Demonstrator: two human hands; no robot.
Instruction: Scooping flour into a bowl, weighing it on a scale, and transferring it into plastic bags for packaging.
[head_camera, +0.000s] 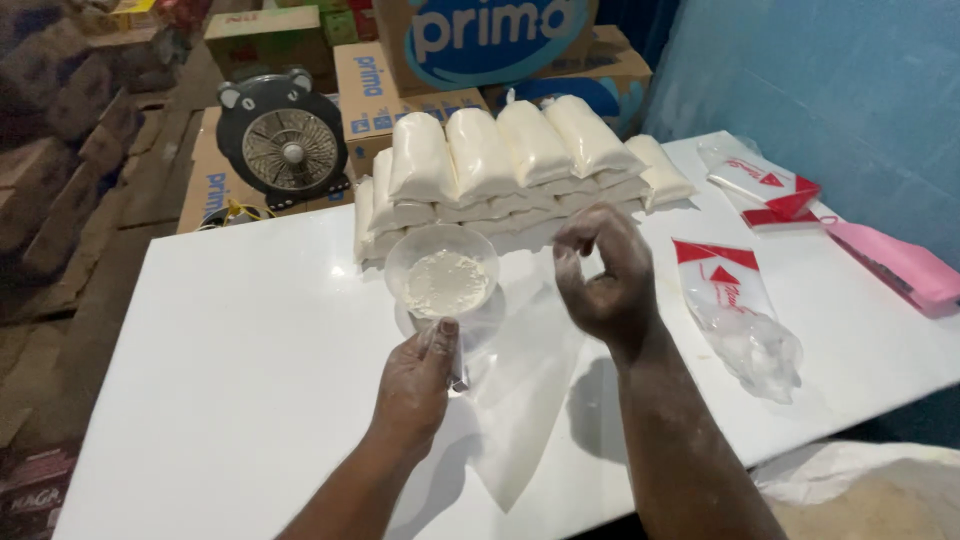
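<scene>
Left hand (418, 380) grips cup (441, 275) of white powder by its base, level over table (230, 350). Right hand (605, 275) pinches clear bag (520, 370) edge, holding it up beside cup. Filled packs (510, 160) stacked behind.

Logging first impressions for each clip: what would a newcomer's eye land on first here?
Probably the stack of filled white bags at the far side of the white table. In front of it, the left hand holds a clear cup of white powder, while the right hand pinches a clear plastic bag. A round bear-eared fan stands behind the table at far left.
</scene>
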